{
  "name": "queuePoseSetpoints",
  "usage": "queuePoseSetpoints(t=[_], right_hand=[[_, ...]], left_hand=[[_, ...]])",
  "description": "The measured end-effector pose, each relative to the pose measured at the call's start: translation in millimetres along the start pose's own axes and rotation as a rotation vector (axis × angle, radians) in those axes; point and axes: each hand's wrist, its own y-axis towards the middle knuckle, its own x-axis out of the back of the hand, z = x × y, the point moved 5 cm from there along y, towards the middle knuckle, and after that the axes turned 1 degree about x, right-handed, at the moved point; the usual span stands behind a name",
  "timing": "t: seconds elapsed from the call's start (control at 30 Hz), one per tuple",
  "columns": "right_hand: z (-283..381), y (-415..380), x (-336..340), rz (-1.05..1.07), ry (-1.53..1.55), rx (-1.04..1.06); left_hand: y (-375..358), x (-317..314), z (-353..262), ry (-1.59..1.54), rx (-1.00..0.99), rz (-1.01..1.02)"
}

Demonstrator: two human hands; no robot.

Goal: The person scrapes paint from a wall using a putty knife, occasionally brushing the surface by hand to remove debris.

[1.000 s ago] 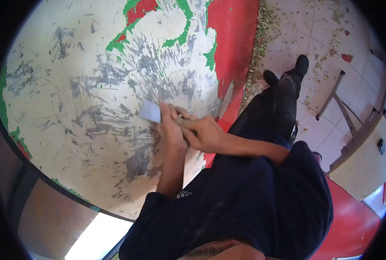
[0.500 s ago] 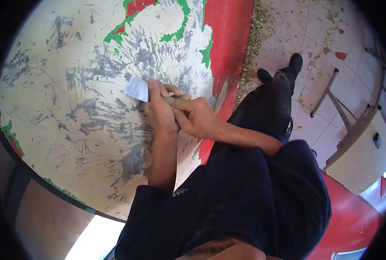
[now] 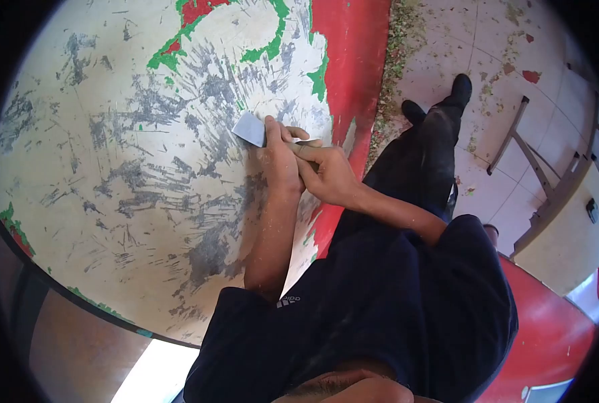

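Note:
A scraper with a flat, pale metal blade (image 3: 249,129) meets the worn white surface (image 3: 64,168), which has grey scratches and green and red paint patches. My left hand (image 3: 280,161) is closed around the scraper just behind the blade, with a finger up against the blade's edge. Close beside it, my right hand (image 3: 329,173) is closed on the rear part of the scraper, overlapping my left hand at the wrist. Most of the handle is hidden by my fingers.
A red painted band (image 3: 350,60) borders the white surface on the right. Paint flakes (image 3: 397,74) are scattered over the tiled floor (image 3: 440,27). To the right stands a chair-like piece (image 3: 558,235) with metal legs. My legs (image 3: 413,154) extend alongside the red edge.
Both hands and the scraper have moved right across the white surface, towards the red band. Their grip looks the same. The view has shifted slightly.

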Motion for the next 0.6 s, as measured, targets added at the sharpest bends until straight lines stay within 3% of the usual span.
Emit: queuePoseSetpoints(t=[0.17, 0.3, 0.43, 0.57, 0.6], right_hand=[[3, -3, -1, -0.015, 0.034, -0.012], [0, 1, -6, -0.025, 0.041, -0.005], [-10, -7, 0, 0.021, 0.104, 0.026], [15, 22, 9, 0.022, -0.092, 0.028], [10, 29, 5, -0.017, 0.148, -0.046]], left_hand=[[2, -4, 5, -0.056, 0.03, 0.014], [12, -4, 0, 0.054, -0.087, -0.028], [-2, 1, 12, -0.065, 0.055, 0.02], [10, -26, -23, 0.041, -0.039, 0.006], [13, -31, -31, 0.042, -0.068, 0.028]])
